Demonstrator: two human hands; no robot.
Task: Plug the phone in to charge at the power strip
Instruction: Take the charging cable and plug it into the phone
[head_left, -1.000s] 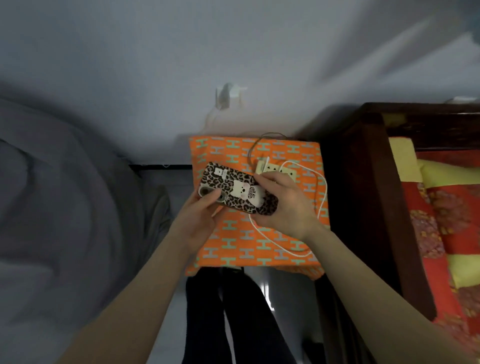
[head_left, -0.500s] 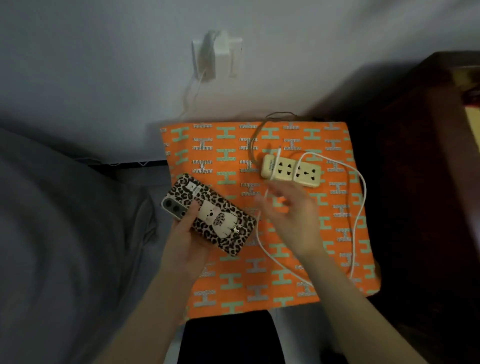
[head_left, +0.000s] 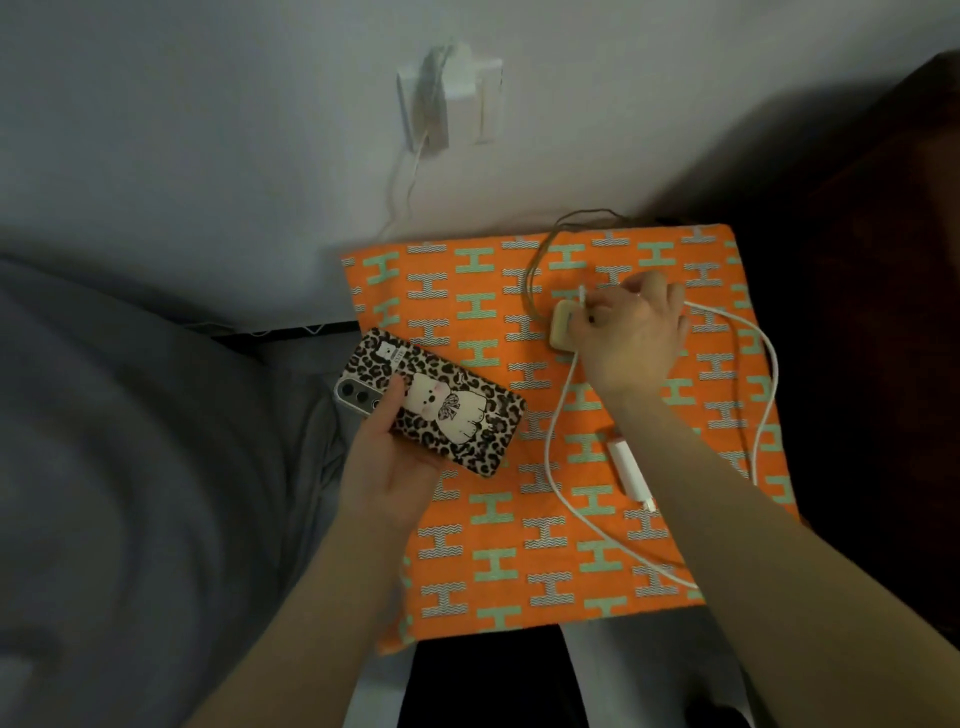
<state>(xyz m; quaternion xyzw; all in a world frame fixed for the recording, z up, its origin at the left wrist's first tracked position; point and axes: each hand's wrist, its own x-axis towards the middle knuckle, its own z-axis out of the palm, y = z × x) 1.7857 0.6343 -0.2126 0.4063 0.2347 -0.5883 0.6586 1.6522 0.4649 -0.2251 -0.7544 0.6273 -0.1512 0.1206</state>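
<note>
Phone charging has the wall as its backdrop, with a white wall socket above the table. Grey bedding fills the space left of the table. The table wears an orange cloth printed with green and grey H shapes, its far edge against the wall. The phone, in a leopard-print case with a pale cartoon figure, is face down over the table's left edge, and the left hand is clamped around its near end, thumb on the case back. The right hand rests on the cream power strip at the table's far middle, fingers curled together over it, pinching something small and white. A white cable loops across the table's right half from under that hand. A white charger block lies on the table beside the right forearm. A brown cord runs from the strip toward the wall.
</note>
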